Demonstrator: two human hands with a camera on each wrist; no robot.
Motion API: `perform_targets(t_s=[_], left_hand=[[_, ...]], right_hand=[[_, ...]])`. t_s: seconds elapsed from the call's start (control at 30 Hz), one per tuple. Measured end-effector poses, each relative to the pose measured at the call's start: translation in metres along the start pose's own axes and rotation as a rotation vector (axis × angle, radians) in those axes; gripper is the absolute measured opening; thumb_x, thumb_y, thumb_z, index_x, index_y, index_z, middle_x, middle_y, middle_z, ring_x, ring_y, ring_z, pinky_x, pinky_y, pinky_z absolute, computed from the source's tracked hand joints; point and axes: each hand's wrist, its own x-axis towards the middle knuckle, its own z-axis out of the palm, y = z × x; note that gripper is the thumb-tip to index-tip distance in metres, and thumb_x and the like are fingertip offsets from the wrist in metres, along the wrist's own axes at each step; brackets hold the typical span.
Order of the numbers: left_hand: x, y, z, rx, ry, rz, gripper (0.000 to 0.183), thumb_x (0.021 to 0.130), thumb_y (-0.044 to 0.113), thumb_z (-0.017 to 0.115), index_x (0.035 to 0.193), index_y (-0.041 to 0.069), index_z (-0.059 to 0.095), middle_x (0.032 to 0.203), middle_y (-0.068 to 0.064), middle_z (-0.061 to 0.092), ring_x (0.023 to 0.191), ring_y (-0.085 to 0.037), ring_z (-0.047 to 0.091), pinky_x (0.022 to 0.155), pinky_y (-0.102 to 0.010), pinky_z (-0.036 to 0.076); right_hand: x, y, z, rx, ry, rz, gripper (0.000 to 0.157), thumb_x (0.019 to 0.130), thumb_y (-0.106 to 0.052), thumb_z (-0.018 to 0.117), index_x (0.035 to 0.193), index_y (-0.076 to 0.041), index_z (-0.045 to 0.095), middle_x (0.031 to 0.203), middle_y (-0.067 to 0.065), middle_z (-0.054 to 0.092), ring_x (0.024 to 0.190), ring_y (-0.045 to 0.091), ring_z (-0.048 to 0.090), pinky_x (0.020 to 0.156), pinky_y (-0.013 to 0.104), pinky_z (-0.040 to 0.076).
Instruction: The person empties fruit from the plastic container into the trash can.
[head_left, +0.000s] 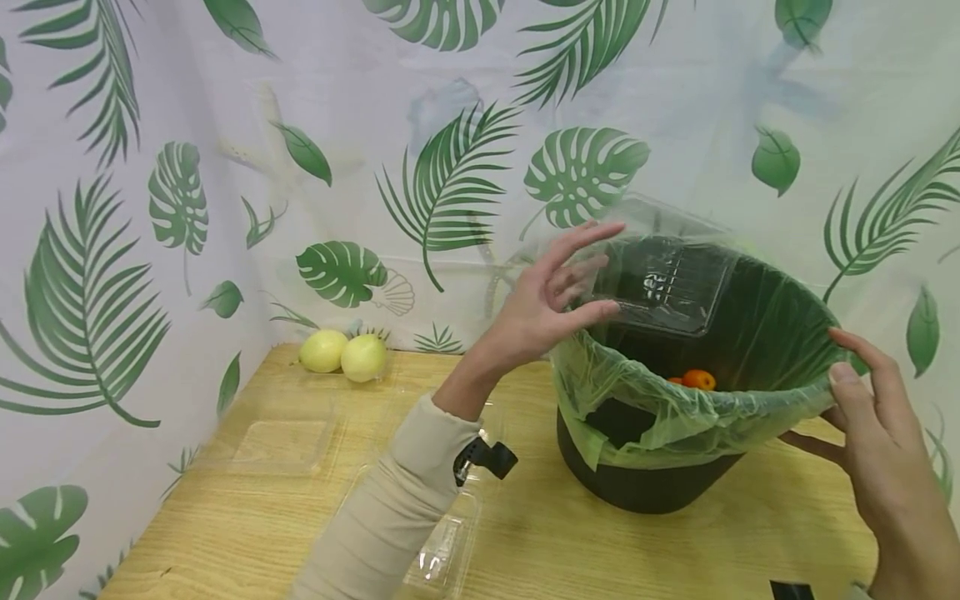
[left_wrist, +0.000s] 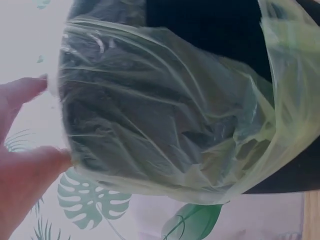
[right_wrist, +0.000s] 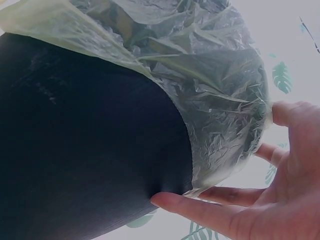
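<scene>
In the head view a black bin (head_left: 652, 487) lined with a pale green plastic bag (head_left: 675, 425) leans toward the person. My right hand (head_left: 885, 433) grips its right rim; in the right wrist view one fingertip presses the black outside wall. At the left rim my left hand (head_left: 543, 300) has its thumb and fingers spread apart, beside a clear plastic container (head_left: 667, 287). That container is tilted over the bin's mouth, its upper edge blurred. Orange-red fruit (head_left: 699, 380) lies inside the bin. The left wrist view shows mainly the bag, and the container cannot be made out there.
Two pale yellow-green round fruits (head_left: 363, 358) sit at the table's back left. Clear plastic trays (head_left: 281, 442) lie on the wooden table (head_left: 195, 533), another clear container (head_left: 442, 550) partly behind the left sleeve. A leaf-patterned curtain (head_left: 330, 192) hangs behind and at the left.
</scene>
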Motion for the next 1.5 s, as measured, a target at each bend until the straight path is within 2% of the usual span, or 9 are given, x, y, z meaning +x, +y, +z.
perform_targets(t_s=[0.13,0.27,0.37,0.47,0.73,1.0,1.17,1.37,1.5], left_hand=[[-0.012,0.007,-0.012,-0.133,0.142,0.004,0.065,0.088,-0.008,0.058,0.145,0.012,0.034,0.148,0.000,0.029,0.125,-0.029,0.047,0.097,-0.041,0.045],[-0.032,0.014,-0.036,-0.214,0.251,0.029,0.065,0.090,-0.005,0.056,0.145,0.019,0.033,0.147,-0.010,0.031,0.124,-0.039,0.046,0.096,-0.046,0.045],[-0.050,0.018,-0.054,-0.259,0.300,0.033,0.063,0.091,-0.001,0.056,0.145,0.022,0.031,0.147,-0.014,0.031,0.124,-0.043,0.045,0.098,-0.048,0.043],[-0.068,0.022,-0.068,-0.283,0.343,0.015,0.061,0.093,0.001,0.054,0.146,0.023,0.030,0.148,-0.017,0.028,0.124,-0.045,0.044,0.099,-0.048,0.041],[-0.106,0.021,-0.092,-0.311,0.422,-0.071,0.063,0.094,-0.003,0.052,0.147,0.020,0.028,0.147,-0.023,0.028,0.124,-0.047,0.043,0.099,-0.049,0.040],[-0.131,-0.001,-0.109,-0.311,0.527,-0.183,0.063,0.095,0.003,0.054,0.149,0.024,0.029,0.147,-0.021,0.028,0.127,-0.044,0.041,0.098,-0.046,0.042],[-0.138,-0.020,-0.115,-0.319,0.564,-0.242,0.066,0.094,0.005,0.056,0.149,0.027,0.028,0.147,-0.020,0.029,0.127,-0.044,0.040,0.098,-0.047,0.042],[-0.147,-0.037,-0.125,-0.273,0.643,-0.335,0.067,0.092,0.010,0.062,0.147,0.031,0.031,0.147,-0.017,0.029,0.131,-0.031,0.039,0.094,-0.051,0.044],[-0.152,-0.048,-0.131,-0.226,0.675,-0.405,0.065,0.092,0.011,0.062,0.145,0.036,0.033,0.148,-0.015,0.025,0.131,-0.033,0.038,0.095,-0.050,0.044]], right_hand=[[-0.001,0.000,0.000,0.001,0.000,-0.005,0.049,0.102,-0.023,0.035,0.150,-0.023,0.023,0.151,0.011,-0.001,0.095,-0.001,0.054,0.056,0.023,0.054],[-0.001,-0.003,0.000,0.040,-0.006,-0.012,0.049,0.103,-0.021,0.035,0.150,-0.022,0.023,0.152,0.007,-0.005,0.109,0.014,0.051,0.057,0.023,0.054],[0.000,-0.004,0.000,0.061,0.004,-0.013,0.048,0.103,-0.019,0.035,0.150,-0.022,0.024,0.153,0.005,-0.005,0.110,0.016,0.050,0.056,0.022,0.054],[0.000,-0.004,0.000,0.082,0.012,-0.011,0.048,0.103,-0.019,0.035,0.149,-0.022,0.025,0.153,0.004,-0.005,0.101,0.007,0.051,0.056,0.022,0.054],[-0.001,-0.003,0.003,0.049,0.005,-0.008,0.049,0.102,-0.021,0.036,0.150,-0.023,0.024,0.153,0.006,-0.003,0.100,0.004,0.052,0.055,0.022,0.053],[-0.001,0.000,0.003,0.010,0.009,-0.001,0.049,0.103,-0.021,0.035,0.150,-0.023,0.024,0.153,0.005,-0.001,0.098,0.002,0.053,0.055,0.022,0.053],[-0.001,0.000,0.003,0.020,0.027,-0.008,0.048,0.102,-0.019,0.035,0.150,-0.022,0.025,0.149,0.007,0.008,0.096,0.002,0.056,0.054,0.021,0.052],[0.001,0.000,0.001,0.029,0.033,-0.027,0.048,0.102,-0.019,0.036,0.149,-0.020,0.026,0.142,0.006,0.020,0.090,0.000,0.059,0.052,0.023,0.053],[0.000,0.002,0.000,-0.041,0.036,-0.022,0.048,0.102,-0.021,0.035,0.150,-0.022,0.025,0.145,0.006,0.016,0.090,-0.002,0.057,0.053,0.022,0.053]])
